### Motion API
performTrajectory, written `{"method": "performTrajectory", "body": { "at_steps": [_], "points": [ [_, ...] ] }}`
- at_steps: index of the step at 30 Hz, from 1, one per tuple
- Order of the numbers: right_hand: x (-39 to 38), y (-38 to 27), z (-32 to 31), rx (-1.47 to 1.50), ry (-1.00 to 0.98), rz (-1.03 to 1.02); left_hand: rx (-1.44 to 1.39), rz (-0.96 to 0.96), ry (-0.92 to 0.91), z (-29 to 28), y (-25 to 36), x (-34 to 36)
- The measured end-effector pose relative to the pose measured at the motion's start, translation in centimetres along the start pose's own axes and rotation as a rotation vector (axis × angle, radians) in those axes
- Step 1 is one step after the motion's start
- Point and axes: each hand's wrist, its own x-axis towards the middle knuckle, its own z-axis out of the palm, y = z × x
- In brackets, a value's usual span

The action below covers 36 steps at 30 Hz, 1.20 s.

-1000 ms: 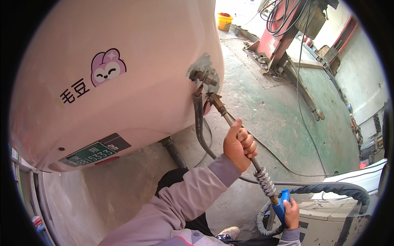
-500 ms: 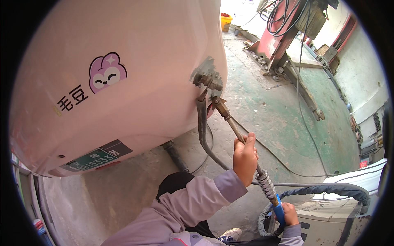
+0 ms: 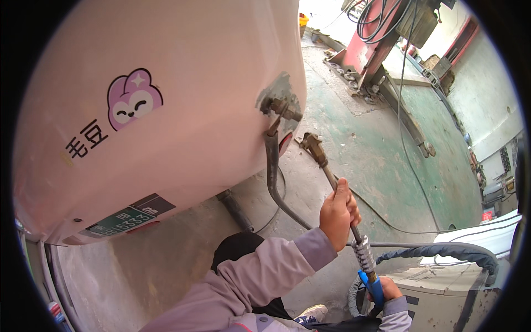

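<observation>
My left hand (image 3: pixel 338 213) grips the thin metal neck of a long torch-like tool (image 3: pixel 332 180). Its brass tip (image 3: pixel 313 146) hangs just to the right of a rusty metal fitting (image 3: pixel 282 106) on the big pink rounded body (image 3: pixel 182 83), without touching it. A dark hose (image 3: pixel 272 171) drops from that fitting. My right hand (image 3: pixel 389 289), low at the right, holds the tool's blue handle (image 3: pixel 373 283), below a coiled metal spring section (image 3: pixel 363 253).
A sleeved cable (image 3: pixel 442 252) arcs from the handle over a grey machine box (image 3: pixel 437 293). A thin black cable (image 3: pixel 409 166) trails across the green concrete floor (image 3: pixel 387 144). A red steel machine (image 3: pixel 376 39) and a yellow bucket (image 3: pixel 303 19) stand farther back.
The tool's tip has drawn back from the fitting, where it was pressed a second ago. My left hand has slid down the neck toward the spring.
</observation>
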Motion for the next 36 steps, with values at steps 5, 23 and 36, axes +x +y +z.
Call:
{"method": "performTrajectory", "body": {
  "at_steps": [5,23,36],
  "points": [
    [0.1,-0.4,0.8,0.186,0.120,0.104,-0.045,0.052,0.075,-0.1,-0.3,1.2],
    [0.4,-1.5,-0.5,-0.607,0.064,-0.477,-0.100,0.058,0.083,-0.5,1.3,1.6],
    [-1.9,-4.8,-2.3,-0.563,0.116,-0.301,0.054,0.155,-0.005,-1.6,-2.5,1.3]
  ]
}}
